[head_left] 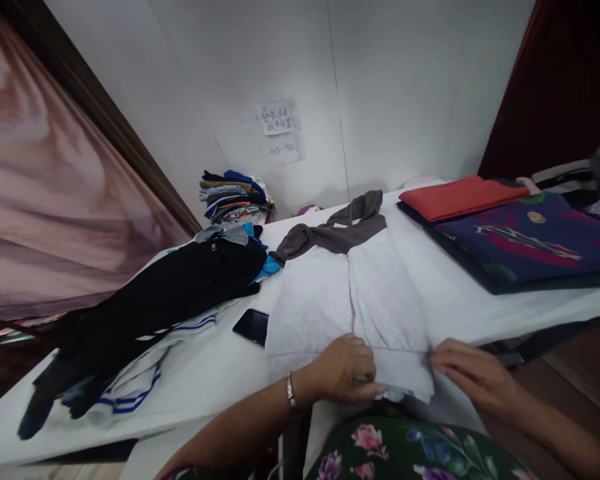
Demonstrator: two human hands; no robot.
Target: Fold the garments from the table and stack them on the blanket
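Note:
A white-and-grey jacket (315,293) lies folded on the table in front of me, a seam running down its middle and the grey hood-like part pointing away. My left hand (347,370), with a bracelet on the wrist, has its fingers closed on the jacket's near hem. At the right corner of that hem, my right hand (473,373) pinches the edge of the cloth. A black phone (251,327) rests just left of the jacket, partly beside its edge.
To the left, a black garment (180,287) covers white clothing with blue stripes (135,397). A stack of folded clothes (235,200) stands at the back. On the right are a red folded cloth (463,198) and a patterned purple garment (535,237). Handwritten papers (280,120) hang on the wall.

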